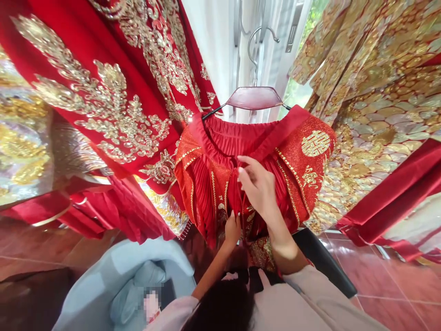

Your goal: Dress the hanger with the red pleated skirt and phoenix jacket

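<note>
A red pleated skirt point(237, 131) with gold embroidery and a gathered waistband hangs in front of me from a clip hanger point(255, 97). My right hand point(258, 186) is at the front opening of the waistband, fingers curled and thumb close to the index finger. Whatever lies between those fingertips is too small to make out. Lower down, my left hand point(233, 228) is closed, its fingertips pinching at the middle front of the skirt. A thin red cord seems to run down the front between the two hands.
Red cloth with silver-gold beading point(113, 92) hangs close on the left. To the right hangs a gold scale-patterned garment point(382, 119). A light blue chair point(138, 255) stands below left. A dark bar-like object point(324, 262) is below right, over reddish floor tiles point(396, 285).
</note>
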Demonstrator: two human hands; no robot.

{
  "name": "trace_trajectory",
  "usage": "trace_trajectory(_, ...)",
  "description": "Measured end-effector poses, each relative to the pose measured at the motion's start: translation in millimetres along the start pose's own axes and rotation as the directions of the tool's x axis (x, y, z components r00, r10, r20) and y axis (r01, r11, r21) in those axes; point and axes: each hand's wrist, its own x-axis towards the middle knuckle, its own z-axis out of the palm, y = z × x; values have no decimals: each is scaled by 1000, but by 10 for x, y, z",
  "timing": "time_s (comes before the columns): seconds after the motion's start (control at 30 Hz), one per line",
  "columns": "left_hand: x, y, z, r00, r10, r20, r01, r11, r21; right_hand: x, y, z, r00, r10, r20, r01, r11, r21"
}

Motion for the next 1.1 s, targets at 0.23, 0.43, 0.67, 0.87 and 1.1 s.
trace_trajectory(0.23, -79, -22, -116, 1000, -6, 13, 5, 999, 47, 335, 527, 399, 999, 8, 32, -1, 975, -224)
trace_trajectory(0.43, -1, -32, -248, 1000, -19, -7, 19, 999, 35, 4, 587, 20, 999, -46, 27, 49, 991, -124)
trace_trajectory(0.67, 61, 549, -731, 933, 194, -303, -239, 964, -119, -442, 826, 242, 965, 95, 243, -80, 994, -73)
trace_trajectory(0.87, 247, 1235, -1165, 925, 380, -32, -289, 643, -710, -449, 651, 135, 970, 59, 238, -1, 972, -237)
trace_trajectory(1.1, 179, 1269, -1169, 973, 195, -120, -214, 586, -781, -77, 662, 76, 997, 79, -16, -80, 960, -269)
